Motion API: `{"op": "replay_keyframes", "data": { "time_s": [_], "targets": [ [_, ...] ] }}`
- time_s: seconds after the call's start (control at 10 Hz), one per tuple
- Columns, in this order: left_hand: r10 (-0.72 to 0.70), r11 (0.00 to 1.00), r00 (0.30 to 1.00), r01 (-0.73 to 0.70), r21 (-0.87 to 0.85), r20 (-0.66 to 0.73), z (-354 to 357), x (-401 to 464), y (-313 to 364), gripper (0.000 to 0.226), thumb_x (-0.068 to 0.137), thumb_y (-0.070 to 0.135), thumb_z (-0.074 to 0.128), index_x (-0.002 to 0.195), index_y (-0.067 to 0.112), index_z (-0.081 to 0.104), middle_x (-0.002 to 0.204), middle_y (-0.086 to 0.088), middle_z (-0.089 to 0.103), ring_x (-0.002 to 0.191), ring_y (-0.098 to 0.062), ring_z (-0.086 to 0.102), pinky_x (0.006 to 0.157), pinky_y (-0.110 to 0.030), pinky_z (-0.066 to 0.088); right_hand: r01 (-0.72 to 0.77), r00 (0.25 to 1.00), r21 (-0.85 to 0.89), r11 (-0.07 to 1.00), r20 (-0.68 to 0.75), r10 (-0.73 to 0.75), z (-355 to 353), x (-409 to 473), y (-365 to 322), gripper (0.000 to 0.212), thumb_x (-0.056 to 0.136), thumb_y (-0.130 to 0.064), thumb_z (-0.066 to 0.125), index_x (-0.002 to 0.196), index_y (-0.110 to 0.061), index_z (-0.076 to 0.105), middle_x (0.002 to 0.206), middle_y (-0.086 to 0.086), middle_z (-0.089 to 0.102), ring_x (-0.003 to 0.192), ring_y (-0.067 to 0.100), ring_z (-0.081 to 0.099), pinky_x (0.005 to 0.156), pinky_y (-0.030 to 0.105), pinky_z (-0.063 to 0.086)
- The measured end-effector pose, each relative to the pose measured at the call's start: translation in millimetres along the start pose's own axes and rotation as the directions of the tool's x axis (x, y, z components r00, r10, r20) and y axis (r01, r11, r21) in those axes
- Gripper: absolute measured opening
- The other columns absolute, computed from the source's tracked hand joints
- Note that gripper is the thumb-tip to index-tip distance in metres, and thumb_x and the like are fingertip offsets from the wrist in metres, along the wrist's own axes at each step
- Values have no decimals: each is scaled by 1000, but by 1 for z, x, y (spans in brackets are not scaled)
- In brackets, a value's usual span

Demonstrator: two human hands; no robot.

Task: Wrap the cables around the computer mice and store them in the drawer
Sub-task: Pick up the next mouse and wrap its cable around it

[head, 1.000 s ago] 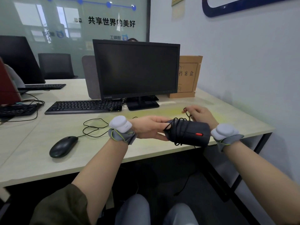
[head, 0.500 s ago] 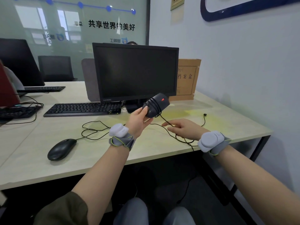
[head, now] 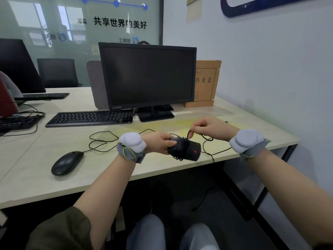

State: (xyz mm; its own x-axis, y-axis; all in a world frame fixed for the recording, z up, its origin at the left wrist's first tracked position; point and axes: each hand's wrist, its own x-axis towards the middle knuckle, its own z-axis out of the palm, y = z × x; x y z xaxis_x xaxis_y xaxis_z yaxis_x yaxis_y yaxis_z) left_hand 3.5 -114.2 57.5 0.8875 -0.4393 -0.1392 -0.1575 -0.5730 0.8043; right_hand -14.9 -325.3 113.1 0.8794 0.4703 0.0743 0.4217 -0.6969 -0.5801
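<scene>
Fingers (head: 166,139) of the left hand (head: 158,142) clamp the light, rigid mouse (head: 187,150) while the right hand (head: 210,127) pinches its limp, springy cable (head: 207,138), best gripped near the wraps.

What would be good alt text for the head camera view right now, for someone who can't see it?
A person's left hand grips a black mouse partly wound with its cable, while the right hand pinches a loop of that cable above it. A second black mouse lies unwrapped on the desk, before a keyboard and a dark monitor.
</scene>
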Motion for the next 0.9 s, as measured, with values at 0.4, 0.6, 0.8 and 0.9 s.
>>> {"op": "replay_keyframes", "data": {
  "time_s": [0.4,0.6,0.8,0.9],
  "targets": [
    [405,706,848,-52,-706,342,8,-13,20,41,83,20,65,120,9,52,101,0,70,91,-11,66,90,-27,53,508,822,466,724,-12,-569,19,4,38,18,79,-10,64,73,-26,62,67,-17,57,54,-10,52,56,9,30],
    [382,507,923,-174,-844,39,11,-7,27,25,95,12,37,110,6,56,94,-2,74,86,-14,70,82,-25,56,-66,988,763,643,-40,149,52,11,32,42,95,-3,22,60,-13,42,45,-4,30,35,2,22,35,13,19],
    [-2,225,942,-328,-918,-337,-11,9,14,21,99,16,38,95,6,57,98,-11,61,89,-17,61,101,-36,42,-109,974,493,863,-120,191,65,7,32,32,97,-31,37,77,-17,58,47,-10,35,42,10,25,40,18,23],
    [-118,329,899,-365,-871,-421,-14,8,4,20,97,15,43,85,7,56,90,-9,61,83,-16,60,93,-32,47,-111,986,193,975,-103,132,67,1,23,22,92,-32,47,78,-29,64,53,-11,40,45,3,36,50,16,32]
  ]
}}
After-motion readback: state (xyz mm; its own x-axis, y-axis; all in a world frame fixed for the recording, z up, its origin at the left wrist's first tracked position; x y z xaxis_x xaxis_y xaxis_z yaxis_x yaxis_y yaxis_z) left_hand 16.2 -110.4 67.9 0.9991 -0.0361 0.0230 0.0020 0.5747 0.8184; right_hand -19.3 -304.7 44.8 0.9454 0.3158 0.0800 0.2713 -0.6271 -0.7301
